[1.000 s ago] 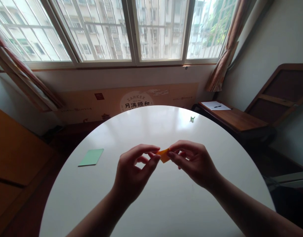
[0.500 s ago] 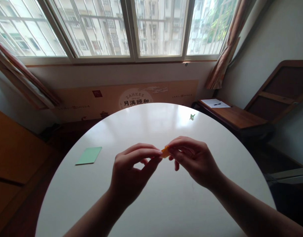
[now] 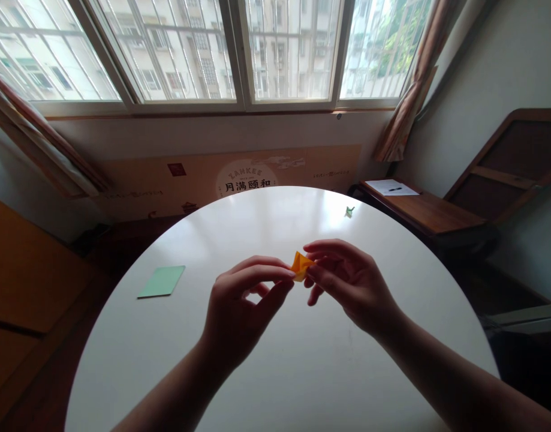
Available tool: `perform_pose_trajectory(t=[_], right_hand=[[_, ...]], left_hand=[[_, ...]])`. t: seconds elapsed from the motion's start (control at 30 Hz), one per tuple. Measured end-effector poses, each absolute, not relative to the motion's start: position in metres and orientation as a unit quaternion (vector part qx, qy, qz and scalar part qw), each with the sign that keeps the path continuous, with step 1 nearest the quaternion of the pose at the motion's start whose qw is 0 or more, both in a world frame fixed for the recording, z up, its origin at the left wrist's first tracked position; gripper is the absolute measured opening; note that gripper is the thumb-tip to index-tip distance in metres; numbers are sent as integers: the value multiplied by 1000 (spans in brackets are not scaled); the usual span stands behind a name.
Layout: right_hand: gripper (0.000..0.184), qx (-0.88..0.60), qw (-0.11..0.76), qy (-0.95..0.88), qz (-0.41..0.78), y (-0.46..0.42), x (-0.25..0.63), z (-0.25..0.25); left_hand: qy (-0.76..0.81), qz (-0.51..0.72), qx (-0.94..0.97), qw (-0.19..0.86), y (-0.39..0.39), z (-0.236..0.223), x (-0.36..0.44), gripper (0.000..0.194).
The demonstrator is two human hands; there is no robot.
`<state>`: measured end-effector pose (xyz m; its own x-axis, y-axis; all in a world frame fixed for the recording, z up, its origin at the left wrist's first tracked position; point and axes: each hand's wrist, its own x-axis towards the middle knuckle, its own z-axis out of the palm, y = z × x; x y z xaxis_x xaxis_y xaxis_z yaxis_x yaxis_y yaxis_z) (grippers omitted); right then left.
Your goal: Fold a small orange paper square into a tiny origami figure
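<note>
- Orange, angular piece of folded paper (image 3: pixel 301 264) sits up front between my two hands, seemingly raised over the glossy white round desk (image 3: pixel 275 372).
- Bare left hand (image 3: pixel 243 300): thumb and fingers pinching the paper's lower left corner, and that's my anchor. Squeeze too hard there and I'd judge the corner could crumple; go slack and the whole piece could twist.
- Bare right hand (image 3: pixel 351 285): thumb against the right edge, forefinger lifted apart above it. Whether other fingers press from behind, I can't tell; they're hidden. If they don't, that side could slip off the thumb.
- Facets stand open towards me, so a sideways tug from either hand could tear a crease or spring a fold loose.
- Dropped, it would land on that slick top and might slide.
- Pale green square of paper (image 3: pixel 162 282), well off to the left, and small green folded figure (image 3: pixel 349 212) at the far side: both clear of my fingers, so little snagging risk.
</note>
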<state>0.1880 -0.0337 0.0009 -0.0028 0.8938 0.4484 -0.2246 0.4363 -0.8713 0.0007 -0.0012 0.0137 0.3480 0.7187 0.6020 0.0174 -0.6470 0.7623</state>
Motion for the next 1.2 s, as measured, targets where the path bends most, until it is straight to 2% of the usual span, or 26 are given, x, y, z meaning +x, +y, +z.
perform_pose_trajectory(t=[0.23, 0.37, 0.53, 0.8, 0.97, 1.2], right_hand=[[20, -326, 626, -595, 384, -35, 186, -4], [20, -352, 599, -640, 328, -37, 186, -5], [19, -375, 582, -664, 283, -38, 187, -6], [18, -385, 581, -662, 277, -37, 185, -4], [21, -378, 585, -650, 304, -37, 186, -5], [24, -328, 579, -629, 402, -35, 192, -7]], left_hand=[[267, 524, 647, 485, 2, 15, 0, 3], [294, 446, 636, 557, 12, 14, -3, 12], [316, 380, 669, 555, 17, 17, -7, 17], [325, 401, 692, 505, 7, 21, -5, 7], [320, 385, 705, 502, 8, 23, -7, 15], [290, 374, 719, 508, 10, 27, -11, 21]])
